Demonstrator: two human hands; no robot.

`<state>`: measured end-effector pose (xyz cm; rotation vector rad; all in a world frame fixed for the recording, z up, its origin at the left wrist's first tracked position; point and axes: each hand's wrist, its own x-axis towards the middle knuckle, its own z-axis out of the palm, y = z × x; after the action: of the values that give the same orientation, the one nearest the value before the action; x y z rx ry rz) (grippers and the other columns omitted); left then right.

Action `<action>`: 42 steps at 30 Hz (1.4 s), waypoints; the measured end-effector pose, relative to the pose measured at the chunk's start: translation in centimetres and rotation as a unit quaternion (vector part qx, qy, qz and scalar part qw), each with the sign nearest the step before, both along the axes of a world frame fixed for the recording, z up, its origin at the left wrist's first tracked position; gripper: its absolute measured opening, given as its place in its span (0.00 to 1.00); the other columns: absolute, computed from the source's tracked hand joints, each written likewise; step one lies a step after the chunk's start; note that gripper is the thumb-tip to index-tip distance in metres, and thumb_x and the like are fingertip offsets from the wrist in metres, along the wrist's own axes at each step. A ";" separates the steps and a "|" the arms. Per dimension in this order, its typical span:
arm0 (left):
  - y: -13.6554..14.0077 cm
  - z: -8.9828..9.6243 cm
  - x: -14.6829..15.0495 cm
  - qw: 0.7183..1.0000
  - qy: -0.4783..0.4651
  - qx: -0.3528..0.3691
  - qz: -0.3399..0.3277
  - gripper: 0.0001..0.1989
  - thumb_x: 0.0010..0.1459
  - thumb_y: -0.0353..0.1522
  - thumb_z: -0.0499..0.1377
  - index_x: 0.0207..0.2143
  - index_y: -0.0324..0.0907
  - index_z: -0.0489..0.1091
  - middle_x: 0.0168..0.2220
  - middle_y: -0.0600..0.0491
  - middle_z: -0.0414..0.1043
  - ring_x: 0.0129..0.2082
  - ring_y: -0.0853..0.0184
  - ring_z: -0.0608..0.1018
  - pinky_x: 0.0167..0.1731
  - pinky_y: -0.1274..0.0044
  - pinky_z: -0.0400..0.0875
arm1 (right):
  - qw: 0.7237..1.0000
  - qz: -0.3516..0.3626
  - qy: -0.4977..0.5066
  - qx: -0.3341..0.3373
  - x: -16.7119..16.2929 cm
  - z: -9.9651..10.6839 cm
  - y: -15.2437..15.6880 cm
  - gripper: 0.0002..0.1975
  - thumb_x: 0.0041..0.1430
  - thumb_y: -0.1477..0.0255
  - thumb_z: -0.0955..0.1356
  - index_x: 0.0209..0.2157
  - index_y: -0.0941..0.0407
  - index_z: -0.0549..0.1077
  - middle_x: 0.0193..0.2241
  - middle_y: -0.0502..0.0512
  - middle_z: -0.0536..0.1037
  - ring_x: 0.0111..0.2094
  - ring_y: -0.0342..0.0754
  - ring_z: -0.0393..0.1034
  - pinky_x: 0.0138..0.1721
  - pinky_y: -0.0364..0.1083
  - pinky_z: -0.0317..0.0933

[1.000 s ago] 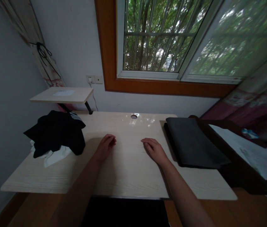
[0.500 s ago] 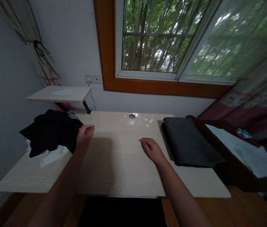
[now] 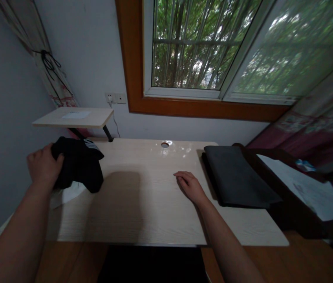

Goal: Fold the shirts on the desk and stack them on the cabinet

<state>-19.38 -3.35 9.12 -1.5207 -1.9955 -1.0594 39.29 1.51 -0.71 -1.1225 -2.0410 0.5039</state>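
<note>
My left hand [image 3: 44, 165] is closed on the left side of a bunched black garment [image 3: 81, 165] with white stripes near its upper right edge. The thumb presses on the cloth, and the other fingers wrap behind it. Under the black garment lies a white cloth [image 3: 70, 193], mostly covered. My right hand [image 3: 190, 186] rests on the light wooden desk [image 3: 160, 212], holding nothing, its fingers loosely bent and pointing left. To the right of it is a dark grey folded flat item [image 3: 237, 177]; whether it is fabric or a folder I cannot tell.
A small raised shelf [image 3: 92, 118] with a paper label stands at the desk's back left. A round cable hole [image 3: 164, 145] is near the back edge. At the right, a dark piece of furniture bears a pale sheet [image 3: 304, 188]. A window is behind the desk.
My left hand has moved left from the right edge of the black garment and taken hold of its left side. The garment's left part is now gathered in. My right hand has stayed put.
</note>
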 end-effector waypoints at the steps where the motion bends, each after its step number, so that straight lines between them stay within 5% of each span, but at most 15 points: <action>1: 0.0 -0.3 -0.1 1.000 0.005 -0.016 0.019 0.25 0.61 0.46 0.56 0.50 0.36 0.69 0.51 0.40 0.74 0.60 0.39 0.67 0.58 0.47 0.52 | 1.000 0.000 0.001 0.000 0.0 0.0 0.0 0.14 0.68 0.68 0.63 0.47 0.50 0.79 0.45 0.56 0.81 0.49 0.54 0.72 0.54 0.56 0.65; 5: -0.2 -1.2 1.3 0.993 0.056 -0.051 0.086 0.19 0.64 0.41 0.51 0.47 0.36 0.71 0.47 0.44 0.74 0.53 0.49 0.71 0.57 0.52 0.59 | 1.000 0.003 0.002 -0.002 0.0 0.1 0.0 0.14 0.68 0.69 0.63 0.46 0.50 0.79 0.44 0.57 0.81 0.48 0.55 0.72 0.54 0.57 0.65; 10: 0.2 -1.8 6.0 0.994 0.061 -0.071 0.052 0.16 0.64 0.39 0.52 0.44 0.40 0.73 0.43 0.44 0.76 0.47 0.52 0.73 0.53 0.59 0.65 | 1.000 0.002 0.008 -0.001 0.0 0.1 0.0 0.14 0.67 0.69 0.63 0.45 0.50 0.79 0.44 0.57 0.81 0.48 0.55 0.73 0.54 0.58 0.65; 17: 1.5 -4.9 13.7 0.978 -0.041 -0.103 -0.177 0.15 0.64 0.40 0.53 0.43 0.45 0.75 0.45 0.46 0.79 0.45 0.55 0.79 0.48 0.68 0.69 | 1.000 0.003 0.006 0.000 -0.1 0.2 -0.1 0.13 0.67 0.70 0.63 0.45 0.50 0.80 0.44 0.56 0.81 0.49 0.54 0.73 0.54 0.57 0.65; 23: 1.0 -7.4 21.6 0.897 -0.130 -0.207 -0.369 0.11 0.60 0.36 0.58 0.43 0.49 0.78 0.44 0.49 0.79 0.43 0.58 0.80 0.45 0.70 0.73 | 1.000 0.001 0.000 0.004 -0.2 0.1 -0.1 0.13 0.67 0.69 0.63 0.45 0.51 0.80 0.44 0.57 0.81 0.49 0.55 0.73 0.54 0.57 0.65; 27: 0.4 -7.8 26.2 0.834 -0.209 -0.216 -0.463 0.10 0.60 0.34 0.59 0.41 0.50 0.78 0.43 0.50 0.79 0.43 0.60 0.79 0.47 0.71 0.73 | 0.999 0.015 -0.031 0.022 -0.3 0.4 -0.4 0.13 0.66 0.67 0.66 0.50 0.49 0.78 0.46 0.57 0.80 0.51 0.56 0.71 0.56 0.59 0.63; 33: -0.5 -7.2 31.8 0.761 -0.211 -0.225 -0.570 0.11 0.65 0.34 0.55 0.42 0.47 0.77 0.41 0.49 0.77 0.42 0.61 0.78 0.46 0.71 0.72 | 0.990 0.065 -0.119 0.036 -1.2 1.5 -1.5 0.31 0.59 0.62 0.73 0.63 0.47 0.67 0.54 0.59 0.76 0.55 0.60 0.67 0.58 0.60 0.61; 38: -1.5 -6.3 35.5 0.706 -0.197 -0.233 -0.639 0.11 0.67 0.35 0.55 0.46 0.47 0.76 0.45 0.49 0.79 0.46 0.62 0.79 0.50 0.71 0.72 | 0.990 0.087 -0.107 0.023 -1.4 1.3 -1.8 0.19 0.53 0.67 0.75 0.47 0.53 0.77 0.47 0.61 0.78 0.50 0.61 0.69 0.55 0.58 0.64; 42: -1.6 -5.6 36.5 0.689 -0.181 -0.229 -0.664 0.14 0.68 0.37 0.55 0.53 0.47 0.74 0.50 0.48 0.77 0.51 0.62 0.79 0.55 0.70 0.71 | 0.997 0.067 -0.010 -0.040 -0.8 0.8 -1.6 0.09 0.54 0.67 0.72 0.38 0.54 0.79 0.39 0.57 0.80 0.43 0.58 0.73 0.49 0.55 0.68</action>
<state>17.15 -4.98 3.53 -3.4670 -1.0677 -1.3975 38.50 -0.08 0.07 -1.0441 -2.1396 0.6498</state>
